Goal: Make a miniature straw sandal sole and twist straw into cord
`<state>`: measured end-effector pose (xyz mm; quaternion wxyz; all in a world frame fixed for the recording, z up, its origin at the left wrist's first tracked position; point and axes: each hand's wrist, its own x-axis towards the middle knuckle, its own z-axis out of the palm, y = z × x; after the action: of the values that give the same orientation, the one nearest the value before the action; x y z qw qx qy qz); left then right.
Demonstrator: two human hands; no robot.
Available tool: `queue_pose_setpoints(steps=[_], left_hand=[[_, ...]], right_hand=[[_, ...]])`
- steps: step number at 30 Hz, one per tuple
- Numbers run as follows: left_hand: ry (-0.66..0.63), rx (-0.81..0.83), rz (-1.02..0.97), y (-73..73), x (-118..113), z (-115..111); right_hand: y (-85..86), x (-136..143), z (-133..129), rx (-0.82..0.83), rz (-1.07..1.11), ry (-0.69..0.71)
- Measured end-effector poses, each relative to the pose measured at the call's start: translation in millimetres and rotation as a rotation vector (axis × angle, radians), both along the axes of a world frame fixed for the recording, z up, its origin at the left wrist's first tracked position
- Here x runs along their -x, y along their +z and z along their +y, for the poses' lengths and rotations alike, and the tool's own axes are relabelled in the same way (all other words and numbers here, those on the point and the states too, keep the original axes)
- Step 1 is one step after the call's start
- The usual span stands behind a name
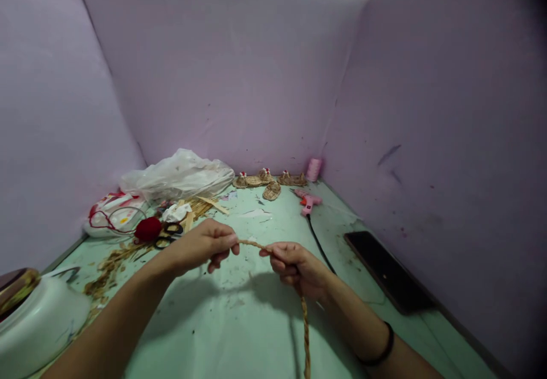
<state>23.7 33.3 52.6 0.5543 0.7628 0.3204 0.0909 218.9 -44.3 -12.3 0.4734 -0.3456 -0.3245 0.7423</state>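
A thin tan braided cord (306, 333) is stretched between my two hands above the pale green tabletop. My left hand (209, 241) pinches its end between thumb and fingers. A short way to the right, my right hand (297, 265) grips the same cord, fingers curled round it. From beneath the right hand the rest of the braid hangs down past the bottom edge of the view. A dark band (382, 345) circles my right forearm near the wrist.
Small woven slippers (256, 180) line the back wall beside a pink thread spool (313, 170). A pink glue gun (306, 201) and dark phone (387, 270) lie right. Left are scissors (171, 232), red yarn (147, 229), a plastic bag (179, 175) and a white pot (47, 316).
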Motion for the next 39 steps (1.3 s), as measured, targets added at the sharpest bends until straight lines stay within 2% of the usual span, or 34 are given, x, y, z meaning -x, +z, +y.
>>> queue_pose_setpoints(steps=[2, 4, 8, 10, 13, 16, 19, 21, 23, 28, 30, 33, 37, 39], left_hand=[[0.092, 0.229, -0.109, 1.6, 1.0, 3.0], [0.172, 0.362, -0.208, 2.0, -1.1, 3.3], [0.357, 0.419, -0.33, -6.7, -17.4, -4.9], [0.382, 0.343, -0.305, -15.5, -28.0, -11.5], [0.382, 0.115, -0.154, -31.6, -41.2, -21.0], [0.393, -0.127, -0.02, -45.9, -47.9, -26.1], [0.391, -0.312, 0.039, -53.3, -48.7, -27.2], [0.36, -0.383, 0.054, -54.6, -47.6, -27.1], [0.309, -0.424, 0.078, -54.4, -46.1, -26.3], [0.229, -0.438, 0.157, -53.3, -40.2, -15.4], [0.223, -0.438, 0.147, -52.0, -37.1, -9.2], [0.189, -0.494, 0.07, -48.1, -33.7, -4.6], [-0.028, -0.629, -0.166, -43.7, -32.7, -8.3], [-0.093, -0.733, -0.258, -43.9, -33.4, -10.3]], right_hand=[[0.6, 3.0, 0.5, 0.003, -0.05, -0.121], [-0.3, 8.6, 0.4, 0.02, -0.121, -0.253], [-7.8, 20.8, -0.6, 0.058, -0.284, -0.425], [-11.9, 25.0, -0.8, 0.072, -0.336, -0.451], [-13.9, 28.6, -0.4, 0.049, -0.35, -0.45], [-12.0, 29.7, 0.0, -0.01, -0.278, -0.414], [-11.3, 28.9, 0.1, -0.035, -0.147, -0.334], [-12.8, 27.6, 0.5, -0.01, -0.106, -0.347], [-14.7, 25.9, 1.5, 0.035, -0.143, -0.417], [-13.7, 20.7, 3.5, 0.026, -0.222, -0.576], [-11.2, 18.5, 2.8, 0.01, -0.244, -0.539], [-7.8, 16.0, 0.5, 0.012, -0.26, -0.398], [-5.6, 15.1, -2.6, 0.056, -0.136, -0.197], [-6.0, 15.3, -3.3, 0.09, -0.079, -0.13]])
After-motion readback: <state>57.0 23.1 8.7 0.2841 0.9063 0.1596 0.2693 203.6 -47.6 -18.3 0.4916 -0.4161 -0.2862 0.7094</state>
